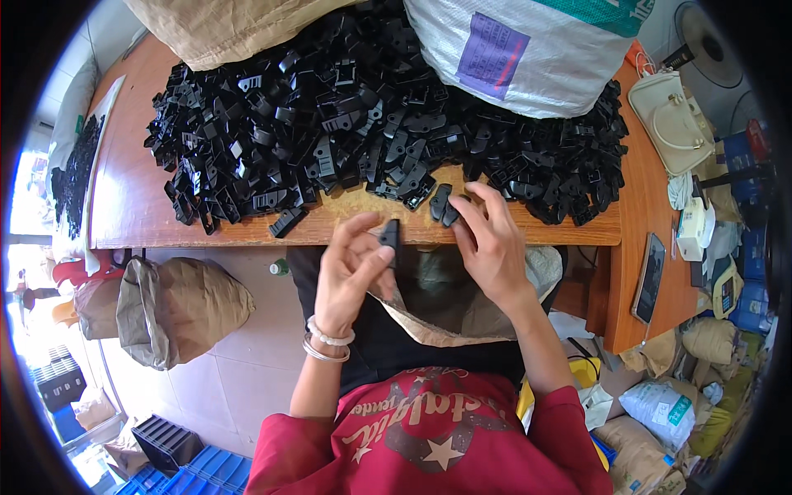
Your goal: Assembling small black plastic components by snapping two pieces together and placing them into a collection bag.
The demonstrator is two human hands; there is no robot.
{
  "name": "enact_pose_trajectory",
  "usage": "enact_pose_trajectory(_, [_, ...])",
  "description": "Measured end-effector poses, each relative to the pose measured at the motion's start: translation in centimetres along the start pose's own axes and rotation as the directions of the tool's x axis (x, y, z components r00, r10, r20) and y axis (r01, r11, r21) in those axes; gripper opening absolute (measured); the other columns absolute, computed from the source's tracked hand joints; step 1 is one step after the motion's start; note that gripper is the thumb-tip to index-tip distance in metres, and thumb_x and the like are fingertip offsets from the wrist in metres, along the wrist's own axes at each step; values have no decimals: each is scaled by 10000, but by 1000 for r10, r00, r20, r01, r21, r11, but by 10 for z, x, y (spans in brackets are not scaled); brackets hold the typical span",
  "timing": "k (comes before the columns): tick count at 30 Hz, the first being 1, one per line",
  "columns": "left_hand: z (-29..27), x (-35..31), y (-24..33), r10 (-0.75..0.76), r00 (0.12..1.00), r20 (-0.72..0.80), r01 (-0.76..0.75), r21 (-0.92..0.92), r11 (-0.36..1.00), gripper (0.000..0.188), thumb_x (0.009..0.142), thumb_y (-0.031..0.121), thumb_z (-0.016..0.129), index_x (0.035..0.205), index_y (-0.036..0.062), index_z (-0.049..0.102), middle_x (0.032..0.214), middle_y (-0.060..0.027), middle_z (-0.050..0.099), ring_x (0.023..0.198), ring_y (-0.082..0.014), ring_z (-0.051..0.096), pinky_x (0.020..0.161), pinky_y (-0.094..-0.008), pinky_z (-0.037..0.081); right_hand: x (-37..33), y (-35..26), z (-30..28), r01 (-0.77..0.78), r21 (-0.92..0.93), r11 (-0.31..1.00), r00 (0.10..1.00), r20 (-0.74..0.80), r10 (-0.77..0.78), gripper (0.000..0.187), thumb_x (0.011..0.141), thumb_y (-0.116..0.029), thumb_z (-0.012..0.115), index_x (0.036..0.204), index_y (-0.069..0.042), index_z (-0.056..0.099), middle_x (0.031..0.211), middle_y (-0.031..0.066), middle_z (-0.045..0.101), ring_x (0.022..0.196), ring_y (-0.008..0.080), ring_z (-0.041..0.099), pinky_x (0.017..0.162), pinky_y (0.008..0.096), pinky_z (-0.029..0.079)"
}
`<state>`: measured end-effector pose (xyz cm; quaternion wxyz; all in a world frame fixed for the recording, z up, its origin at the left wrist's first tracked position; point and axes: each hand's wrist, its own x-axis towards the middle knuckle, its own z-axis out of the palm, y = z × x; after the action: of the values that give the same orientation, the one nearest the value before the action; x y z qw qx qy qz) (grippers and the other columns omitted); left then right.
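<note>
My left hand [351,268], with a beaded bracelet and a bangle at the wrist, pinches a small black plastic part [393,234] just off the table's near edge. My right hand [497,247] reaches to the table edge, its thumb and fingertips closed on another black plastic part [442,204]; there may be two pieces side by side there. Beyond both hands spreads a large heap of similar black plastic parts [330,124], some with ribbed ends. Below the hands, an open-mouthed sack [445,326] rests on my lap, its inside mostly in shadow.
A brown paper sack [223,29] and a white woven sack [511,58] stand behind the heap on the wooden table [124,190]. To the right are a cream handbag [672,124] and a phone [649,276]. A brown bag [181,313] stands at left; blue crates [206,472] lie below.
</note>
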<state>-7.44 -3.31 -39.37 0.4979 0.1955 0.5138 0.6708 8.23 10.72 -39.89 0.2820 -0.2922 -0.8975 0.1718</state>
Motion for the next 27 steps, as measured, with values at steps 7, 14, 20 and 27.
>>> enact_pose_trajectory(7, [11, 3, -17, -167, 971, 172, 165, 30, 986, 316, 866, -60, 577, 1163, -93, 474, 1003, -141, 598, 853, -215, 685, 757, -298, 575, -10, 2, -5, -197, 360, 912, 980, 38, 196, 315, 803, 43, 660, 1099, -33, 584, 1027, 89, 575, 779, 191, 609, 635, 309, 474])
enact_pose_trajectory(14, [21, 2, -27, -11, 984, 179, -9, 106, 994, 403, 819, -88, 653, 1195, -83, 509, 993, -118, 657, 864, -158, 684, 723, -210, 531, -30, -19, -18, -368, 821, 436, 915, 239, 324, 212, 847, -61, 698, 1031, 19, 629, 935, 17, 564, 711, 37, 505, 573, 190, 399])
enact_pose_trajectory(20, [29, 0, -10, -60, 961, 271, 11, 179, 984, 321, 850, -36, 646, 1154, -91, 558, 890, -130, 689, 826, -139, 687, 689, -214, 537, -30, -22, -15, -198, 696, 691, 970, 39, 239, 189, 803, -86, 725, 961, -1, 664, 899, 46, 577, 733, 103, 552, 586, 209, 421])
enact_pose_trajectory(27, [40, -7, -4, 217, 942, 256, -326, 549, 770, 325, 843, -18, 617, 1166, -7, 588, 997, -147, 666, 803, -195, 694, 669, -273, 551, -23, -33, -15, -283, 701, 654, 946, 94, 310, 220, 775, -21, 710, 987, 1, 660, 941, 105, 633, 853, 219, 618, 760, 299, 482])
